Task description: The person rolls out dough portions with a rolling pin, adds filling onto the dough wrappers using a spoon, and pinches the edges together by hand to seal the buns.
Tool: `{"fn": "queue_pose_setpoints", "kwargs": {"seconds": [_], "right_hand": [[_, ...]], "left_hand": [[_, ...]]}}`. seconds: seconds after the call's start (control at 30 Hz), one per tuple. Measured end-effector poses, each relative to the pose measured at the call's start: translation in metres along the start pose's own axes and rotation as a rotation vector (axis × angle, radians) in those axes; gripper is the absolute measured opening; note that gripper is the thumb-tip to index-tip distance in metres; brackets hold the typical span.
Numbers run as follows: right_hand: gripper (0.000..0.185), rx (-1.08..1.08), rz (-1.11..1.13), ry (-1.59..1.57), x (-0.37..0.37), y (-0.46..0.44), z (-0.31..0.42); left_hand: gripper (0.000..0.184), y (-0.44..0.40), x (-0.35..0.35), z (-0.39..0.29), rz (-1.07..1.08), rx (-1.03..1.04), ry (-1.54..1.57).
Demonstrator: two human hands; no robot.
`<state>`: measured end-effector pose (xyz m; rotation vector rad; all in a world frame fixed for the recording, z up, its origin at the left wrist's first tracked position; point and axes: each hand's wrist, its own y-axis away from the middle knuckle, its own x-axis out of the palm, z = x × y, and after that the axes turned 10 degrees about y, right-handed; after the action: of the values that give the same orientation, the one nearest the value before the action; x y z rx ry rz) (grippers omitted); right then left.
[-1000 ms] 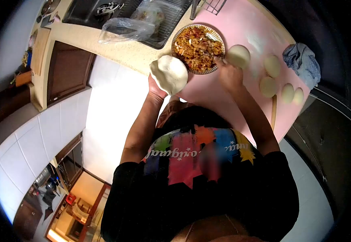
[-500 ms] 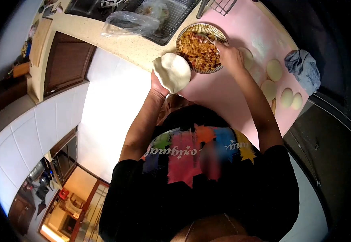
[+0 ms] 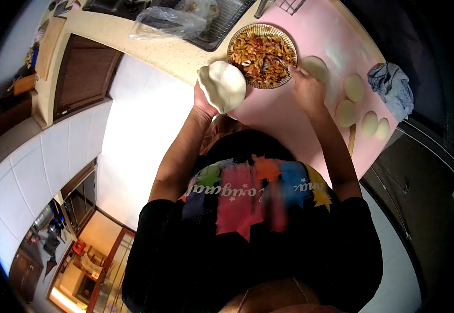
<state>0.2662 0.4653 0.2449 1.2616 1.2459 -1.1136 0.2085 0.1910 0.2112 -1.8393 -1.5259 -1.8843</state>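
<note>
Right hand drawn back, dough on left hand — filling beyond both

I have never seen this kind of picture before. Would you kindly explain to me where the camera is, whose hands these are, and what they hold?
There is no machine: a person works with two bare hands. One camera, worn on the head, looks forward and down, so the black shirt shows below. The left hand holds a cupped piece of dough. The right hand grips a thin utensil over chopped food on a plate. On the pink surface lie five pale rounds, apparently dough, a rod partly hidden by one, and a bluish cloth at the edge.
</note>
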Motion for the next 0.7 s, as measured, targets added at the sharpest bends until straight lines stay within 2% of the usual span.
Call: {"fn": "queue_pose_setpoints", "kwargs": {"seconds": [0.03, 0.07, 0.1, 0.13, 0.17, 0.2, 0.23, 0.33, 0.37, 0.43, 0.47, 0.5, 0.6, 0.63, 0.7], "right_hand": [[0.040, 0.055, -0.066, -0.137, -0.010, -0.005, -0.001], [0.037, 0.085, 0.040, -0.144, -0.025, -0.004, -0.007], [0.037, 0.083, 0.039, -0.142, -0.032, -0.008, -0.010], [0.037, 0.184, 0.110, -0.080, -0.037, -0.012, -0.013], [0.037, 0.287, 0.183, -0.020, -0.038, -0.014, -0.016], [0.038, 0.258, 0.088, 0.032, -0.018, -0.018, -0.024], [0.038, 0.257, 0.089, 0.033, -0.006, -0.024, -0.023], [0.045, 0.422, 0.189, -0.537, 0.021, -0.039, -0.009], [0.045, 0.423, 0.187, -0.538, 0.022, -0.039, -0.004], [0.045, 0.360, 0.268, -0.457, -0.007, -0.041, 0.016], [0.040, 0.216, 0.115, -0.360, 0.000, -0.035, 0.015], [0.040, 0.217, 0.114, -0.359, -0.007, -0.032, 0.013], [0.042, 0.078, -0.027, -0.074, -0.025, -0.031, -0.003], [0.042, 0.079, -0.023, -0.073, -0.019, -0.030, -0.010], [0.042, 0.164, 0.122, 0.122, -0.011, -0.031, -0.019]], "left_hand": [[0.099, 0.000, 0.000, 0.000, 0.001, 0.001, -0.001], [0.096, 0.000, -0.001, 0.000, -0.008, 0.008, 0.014], [0.092, 0.000, 0.000, 0.001, -0.016, 0.016, 0.030], [0.092, 0.000, 0.000, 0.000, -0.016, 0.019, 0.034], [0.081, 0.000, 0.001, 0.000, -0.052, -0.015, 0.095], [0.069, 0.000, 0.001, 0.000, -0.087, -0.049, 0.154], [0.069, -0.002, 0.000, 0.001, -0.087, -0.049, 0.155], [0.067, -0.004, -0.001, 0.001, -0.055, 0.010, 0.072], [0.065, -0.004, -0.001, 0.001, -0.068, -0.023, 0.119], [0.063, -0.003, -0.001, 0.002, -0.080, -0.057, 0.165], [0.062, -0.002, -0.001, 0.002, -0.097, -0.057, 0.170], [0.061, -0.002, -0.001, 0.002, -0.115, -0.056, 0.176], [0.062, -0.009, -0.011, 0.004, -0.099, -0.073, 0.212], [0.062, -0.006, -0.008, 0.004, -0.101, -0.076, 0.213], [0.063, -0.002, 0.000, 0.001, -0.103, -0.069, 0.155]]}}
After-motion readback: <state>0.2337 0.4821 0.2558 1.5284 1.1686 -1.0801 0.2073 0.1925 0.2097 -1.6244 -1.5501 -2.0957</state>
